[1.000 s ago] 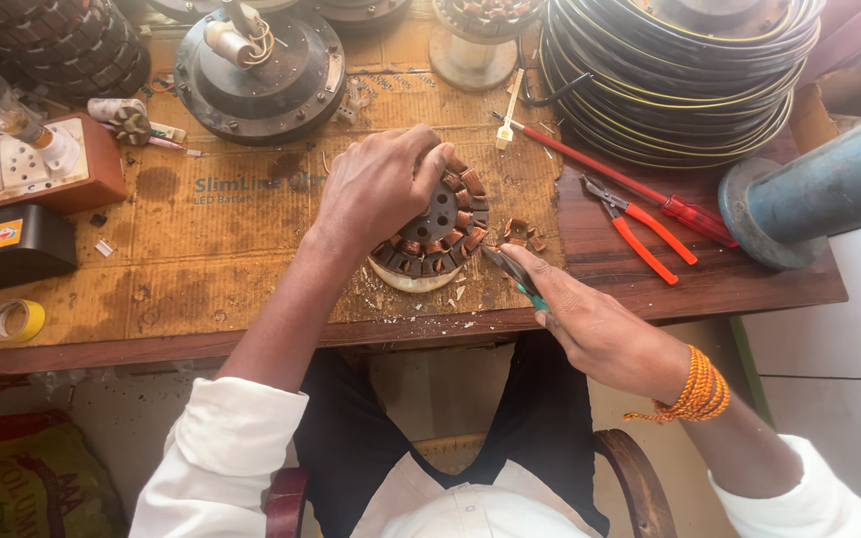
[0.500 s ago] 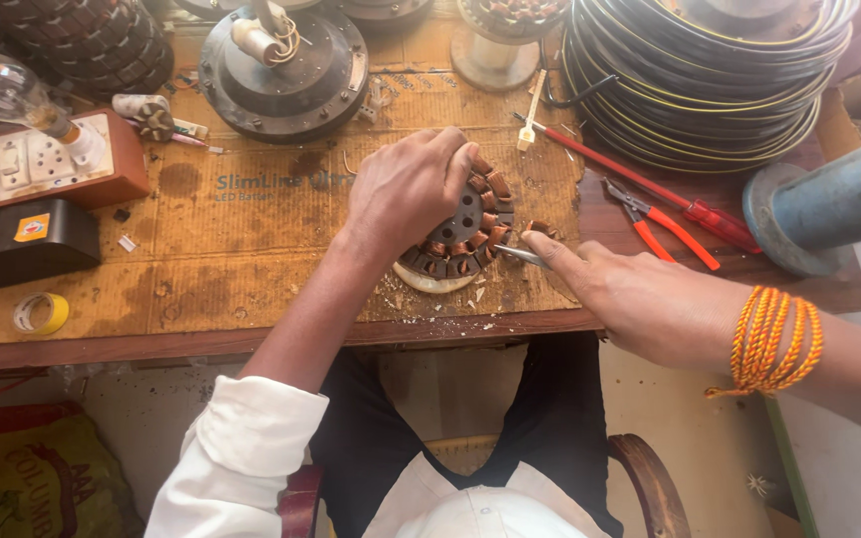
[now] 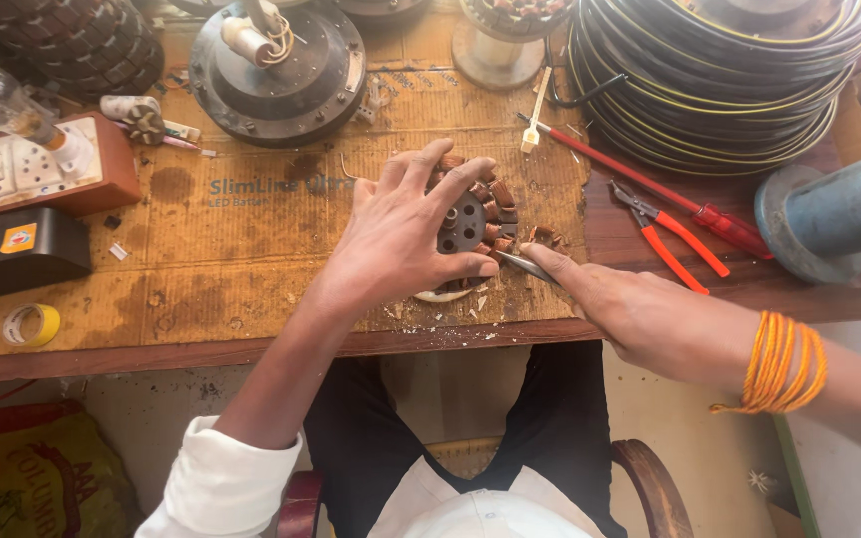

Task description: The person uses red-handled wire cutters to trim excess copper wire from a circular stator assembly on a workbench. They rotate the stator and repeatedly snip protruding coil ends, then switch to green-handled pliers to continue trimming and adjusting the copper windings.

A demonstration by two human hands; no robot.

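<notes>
**Bench inventory, left to right: two hands on a wound stator**

At the far left we list a roll of yellow tape [image 3: 32, 324] lying flat near the front edge of the wooden bench [image 3: 789, 289], with a black box [image 3: 14, 254] just behind it and a switchboard with a clear bulb [image 3: 27, 159] behind that. Further back stands a dark round motor housing [image 3: 276, 70].

On the stained cardboard sheet [image 3: 221, 239] we record our left hand [image 3: 401, 234], fingers spread and curled over the round stator [image 3: 475, 224], pressing it down from above. The stator, ringed with copper-brown windings, sits near the front edge of the bench, centre of view, amid small scraps.

Next, our right hand [image 3: 640, 314], with orange bangles [image 3: 784, 364] at the wrist, pinches a thin metal tool [image 3: 520, 264] between thumb and forefinger; its tip touches the stator's lower right edge.

To the right lie orange-handled pliers [image 3: 675, 234] and a red-handled screwdriver [image 3: 650, 184], side by side. Behind them rise stacked coils of dark cable [image 3: 719, 85]; a blue-grey cylinder [image 3: 834, 214] closes the row.
</notes>
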